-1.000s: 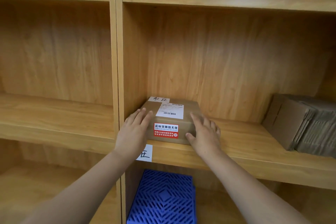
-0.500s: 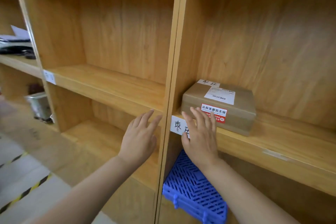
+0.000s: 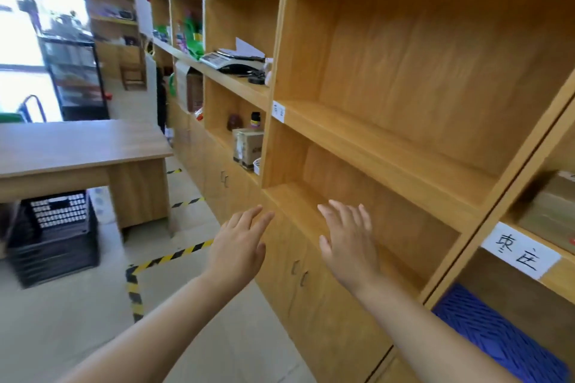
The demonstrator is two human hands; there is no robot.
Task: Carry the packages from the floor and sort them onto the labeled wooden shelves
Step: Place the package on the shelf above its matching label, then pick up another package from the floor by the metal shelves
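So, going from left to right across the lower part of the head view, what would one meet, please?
Black crate → striped floor tape → left hand → right hand → handwritten shelf label → blue plastic panel.

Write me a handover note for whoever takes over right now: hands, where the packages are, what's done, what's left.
Left hand: open, empty, fingers spread, in the air before the cabinet.
Right hand: open, empty, in front of the lower shelf, which is bare.
Package: one brown box sits on the shelf at far right, above the handwritten label; neither hand touches it.
Done: that box is shelved.
Left: fetch the next package. No packages on the visible floor; look past the desk and black crate.
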